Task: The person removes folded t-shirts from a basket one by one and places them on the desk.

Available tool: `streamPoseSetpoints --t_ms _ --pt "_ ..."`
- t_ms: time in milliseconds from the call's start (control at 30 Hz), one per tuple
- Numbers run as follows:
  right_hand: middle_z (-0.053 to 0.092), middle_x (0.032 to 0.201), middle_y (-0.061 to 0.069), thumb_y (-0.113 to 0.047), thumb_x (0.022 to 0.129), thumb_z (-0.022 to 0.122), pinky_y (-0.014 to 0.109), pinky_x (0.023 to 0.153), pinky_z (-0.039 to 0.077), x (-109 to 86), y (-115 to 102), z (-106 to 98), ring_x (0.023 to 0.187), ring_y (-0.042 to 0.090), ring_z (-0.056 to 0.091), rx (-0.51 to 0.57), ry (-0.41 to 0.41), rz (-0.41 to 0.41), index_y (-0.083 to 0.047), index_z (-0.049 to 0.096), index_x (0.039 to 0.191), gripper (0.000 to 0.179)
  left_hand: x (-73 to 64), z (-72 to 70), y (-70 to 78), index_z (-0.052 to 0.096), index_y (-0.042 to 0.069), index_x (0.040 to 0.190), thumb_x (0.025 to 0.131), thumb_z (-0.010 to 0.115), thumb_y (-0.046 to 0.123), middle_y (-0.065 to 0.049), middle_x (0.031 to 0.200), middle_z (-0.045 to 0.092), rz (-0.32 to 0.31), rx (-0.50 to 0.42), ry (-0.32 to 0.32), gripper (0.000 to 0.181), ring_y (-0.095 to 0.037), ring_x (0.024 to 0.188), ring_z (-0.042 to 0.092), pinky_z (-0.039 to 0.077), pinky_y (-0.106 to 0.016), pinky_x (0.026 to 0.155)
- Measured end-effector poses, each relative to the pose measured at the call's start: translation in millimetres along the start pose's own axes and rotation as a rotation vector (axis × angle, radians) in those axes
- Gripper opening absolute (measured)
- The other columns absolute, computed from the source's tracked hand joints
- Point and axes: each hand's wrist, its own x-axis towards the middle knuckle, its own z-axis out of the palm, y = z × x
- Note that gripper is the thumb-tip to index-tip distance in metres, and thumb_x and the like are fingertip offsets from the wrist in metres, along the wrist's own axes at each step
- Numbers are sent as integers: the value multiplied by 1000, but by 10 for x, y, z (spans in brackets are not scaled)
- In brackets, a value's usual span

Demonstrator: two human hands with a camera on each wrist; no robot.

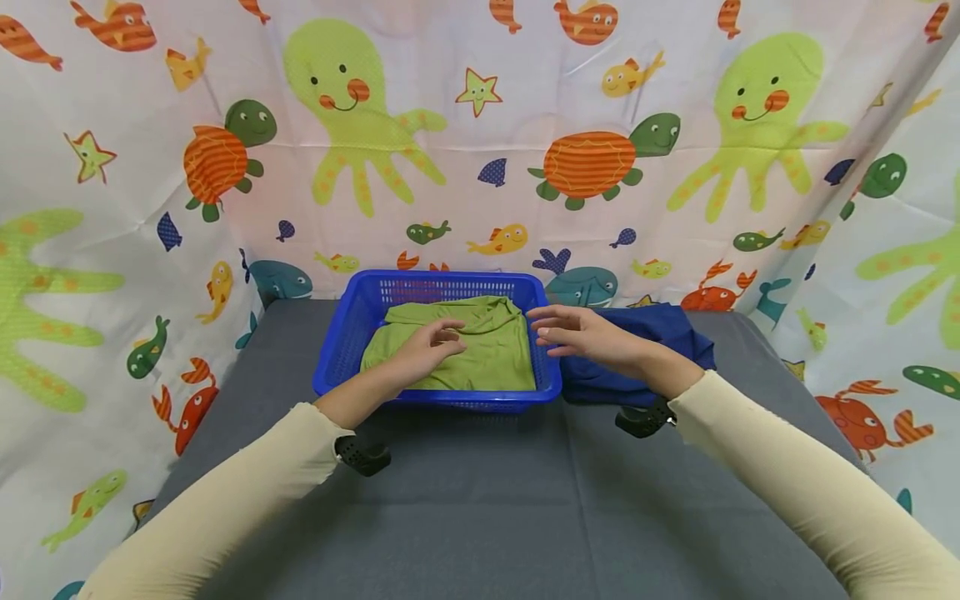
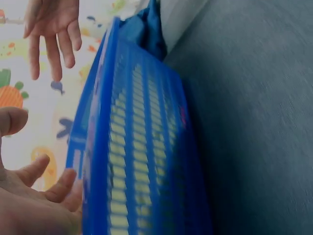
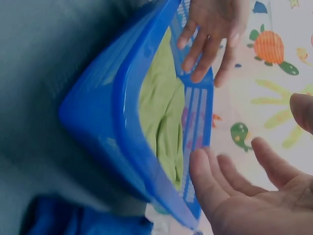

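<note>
A green cloth (image 1: 480,346), perhaps a garment, lies spread inside a blue plastic basket (image 1: 551,379) with slotted walls. Over the cloth hovers my left hand (image 1: 426,354), its fingers loosely bent and holding nothing. My right hand (image 1: 592,337) hangs above the basket's right rim, fingers loosely extended and nothing in them. Beside the basket on the right lies a crumpled dark blue cloth (image 1: 652,329), partly behind that hand. In the right wrist view, folds of the green cloth (image 3: 164,117) show past the basket rim (image 3: 128,98).
The basket stands at the back of a table covered in grey cloth (image 1: 480,500). Behind and at both sides hangs a white curtain (image 1: 465,50) printed with sea animals. A black wrist strap (image 1: 362,454) is on my left arm, another (image 1: 643,419) on my right.
</note>
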Motion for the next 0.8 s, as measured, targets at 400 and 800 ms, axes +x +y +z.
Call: streamPoseSetpoints --t_ms 400,800 --pt "-10 172 8 -31 107 49 59 127 10 373 24 333 160 31 -1 139 -45 173 -23 11 164 68 -2 -580 -377 14 17 163 104 49 46 -24 162 28 -189 193 12 75 -44 137 43 40 -61 107" --pt "-13 171 10 -33 106 50 60 127 5 619 42 457 159 35 -7 96 40 289 -17 5 164 75 98 -788 -570 5 13 164 106 44 46 -20 170 3 -247 209 -42 77 -45 154 16 26 -66 119"
